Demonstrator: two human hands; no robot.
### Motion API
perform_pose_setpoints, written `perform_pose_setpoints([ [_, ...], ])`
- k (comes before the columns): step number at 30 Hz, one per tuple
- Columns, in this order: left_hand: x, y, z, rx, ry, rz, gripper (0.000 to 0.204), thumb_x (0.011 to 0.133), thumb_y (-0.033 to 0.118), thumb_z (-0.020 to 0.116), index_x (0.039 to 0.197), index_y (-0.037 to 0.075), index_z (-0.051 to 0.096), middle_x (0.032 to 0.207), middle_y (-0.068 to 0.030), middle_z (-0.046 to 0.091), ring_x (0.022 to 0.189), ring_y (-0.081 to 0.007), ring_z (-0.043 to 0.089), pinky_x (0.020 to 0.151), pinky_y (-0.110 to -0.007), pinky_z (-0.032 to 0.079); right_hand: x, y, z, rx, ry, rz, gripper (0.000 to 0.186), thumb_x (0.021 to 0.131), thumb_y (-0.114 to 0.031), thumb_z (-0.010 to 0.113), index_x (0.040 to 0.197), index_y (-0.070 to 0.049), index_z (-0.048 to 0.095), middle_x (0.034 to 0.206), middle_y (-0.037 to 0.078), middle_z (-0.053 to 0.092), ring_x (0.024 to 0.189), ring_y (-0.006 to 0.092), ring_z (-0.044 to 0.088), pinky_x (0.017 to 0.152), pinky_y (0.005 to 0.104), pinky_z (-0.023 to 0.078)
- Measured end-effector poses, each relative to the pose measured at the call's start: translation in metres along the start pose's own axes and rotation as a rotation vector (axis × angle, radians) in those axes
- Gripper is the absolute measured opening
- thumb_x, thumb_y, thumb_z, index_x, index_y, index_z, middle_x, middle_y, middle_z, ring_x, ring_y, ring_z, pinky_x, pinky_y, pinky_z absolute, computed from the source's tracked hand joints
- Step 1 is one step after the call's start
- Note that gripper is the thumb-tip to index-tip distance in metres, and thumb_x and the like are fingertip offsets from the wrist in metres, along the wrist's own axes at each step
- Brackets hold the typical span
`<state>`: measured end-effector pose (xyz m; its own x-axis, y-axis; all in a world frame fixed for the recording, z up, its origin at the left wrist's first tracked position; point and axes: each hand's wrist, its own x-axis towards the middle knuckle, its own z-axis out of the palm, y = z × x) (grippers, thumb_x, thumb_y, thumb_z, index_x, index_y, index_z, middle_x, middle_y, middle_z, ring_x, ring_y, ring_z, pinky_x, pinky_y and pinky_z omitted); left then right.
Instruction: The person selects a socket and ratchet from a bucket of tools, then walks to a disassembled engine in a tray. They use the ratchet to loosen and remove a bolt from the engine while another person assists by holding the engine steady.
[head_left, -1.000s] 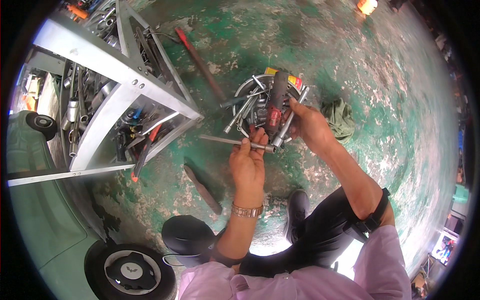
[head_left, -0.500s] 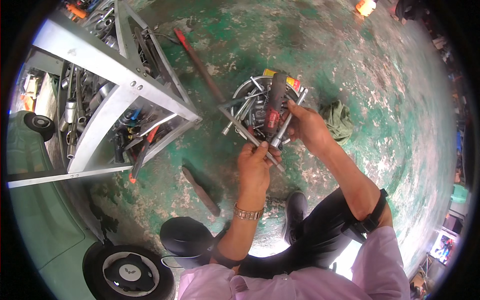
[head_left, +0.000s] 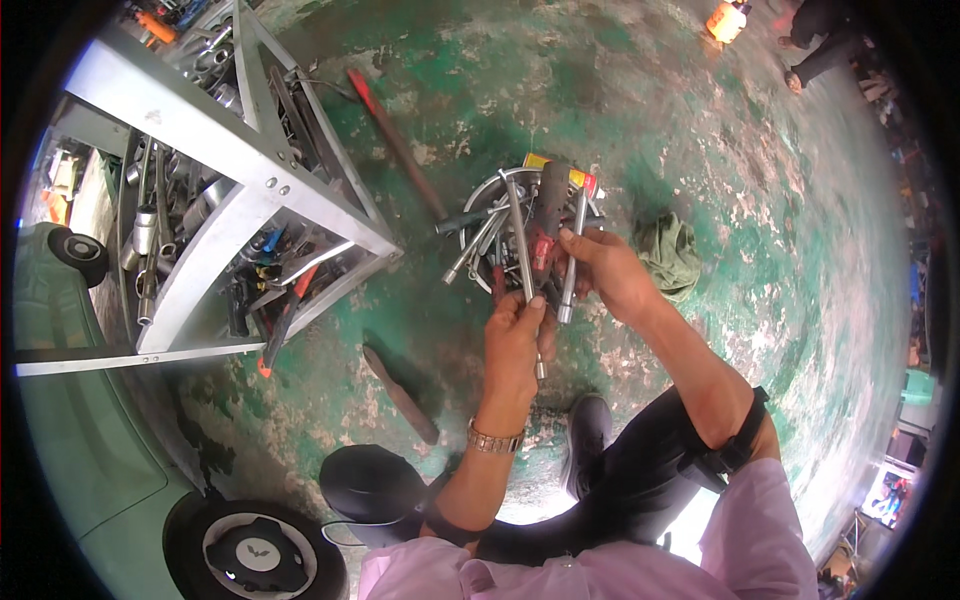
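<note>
Worn green floor (head_left: pixel 440 90), its paint flaked to pale patches, surrounds a round metal bowl (head_left: pixel 484 188) crowded with tools; part of a green car (head_left: pixel 80 440) stands at the lower left. The left hand (head_left: pixel 515 345) is closed around a long metal rod (head_left: pixel 520 235), held steeply with its socket-like end below the fingers and its far end over the bowl. The right hand (head_left: pixel 608 272) grips a shorter socket wrench (head_left: pixel 569 292) between thumb and fingers, beside the bowl's right side. The two tools stand apart, roughly side by side.

Possible mishaps, as judged from this arrangement: the rod could catch on the heaped tools, since its upper part overlies them; a loose grip on smooth metal could let either piece slip; a knock could unsettle the dark power tool (head_left: pixel 552 200), which appears to lie on top of the heap rather than be secured.

Containers: the bowl holds the power tool and several metal wrenches (head_left: pixel 468 250), some projecting past the rim; a yellow-and-red packet (head_left: pixel 537 160) shows at its far edge, whether inside or behind cannot be told. At left, a pale metal rack (head_left: pixel 210 125) carries sockets and wrenches (head_left: pixel 146 225) in one bay, and orange-handled pliers (head_left: pixel 290 315) with mixed tools in another.
</note>
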<state>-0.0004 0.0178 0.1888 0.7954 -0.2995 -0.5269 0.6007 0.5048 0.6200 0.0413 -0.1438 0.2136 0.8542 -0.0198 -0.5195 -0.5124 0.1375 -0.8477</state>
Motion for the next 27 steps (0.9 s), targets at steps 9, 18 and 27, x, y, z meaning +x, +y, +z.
perform_pose_setpoints([
  [9, -0.003, -0.003, 0.005, 0.076, -0.008, -0.008, 0.015, 0.099, 0.017, 0.05, 0.1, 0.003, 0.056, 0.066, -0.0008, 0.052, 0.045, -0.0067, 0.039, 0.041, -0.024, 0.031, 0.003, 0.007, 0.001, -0.074, 0.024, 0.003, 0.033, 0.092, -0.03, 0.06, 0.085, 0.002, 0.061, 0.062, 0.005, 0.054, 0.051, 0.015, 0.052, 0.047, 0.0298, 0.041],
  [18, -0.002, -0.007, 0.005, 0.061, -0.071, -0.089, 0.017, 0.101, 0.015, 0.042, 0.106, 0.005, 0.056, 0.081, -0.0074, 0.064, 0.046, -0.0059, 0.039, 0.041, -0.023, 0.031, 0.004, 0.007, 0.001, -0.048, -0.007, 0.024, 0.028, 0.091, -0.025, 0.061, 0.089, 0.003, 0.061, 0.063, 0.005, 0.054, 0.052, 0.0139, 0.052, 0.047, 0.0288, 0.041],
  [27, 0.006, -0.011, -0.006, -0.092, -0.144, -0.011, 0.035, 0.096, 0.014, 0.051, 0.13, 0.005, 0.05, 0.095, -0.006, 0.061, 0.065, -0.0115, 0.056, 0.053, -0.025, 0.048, 0.003, 0.007, 0.001, -0.121, 0.012, 0.037, 0.024, 0.094, -0.024, 0.059, 0.092, -0.001, 0.061, 0.074, 0.005, 0.06, 0.056, 0.0107, 0.052, 0.049, 0.0252, 0.041],
])
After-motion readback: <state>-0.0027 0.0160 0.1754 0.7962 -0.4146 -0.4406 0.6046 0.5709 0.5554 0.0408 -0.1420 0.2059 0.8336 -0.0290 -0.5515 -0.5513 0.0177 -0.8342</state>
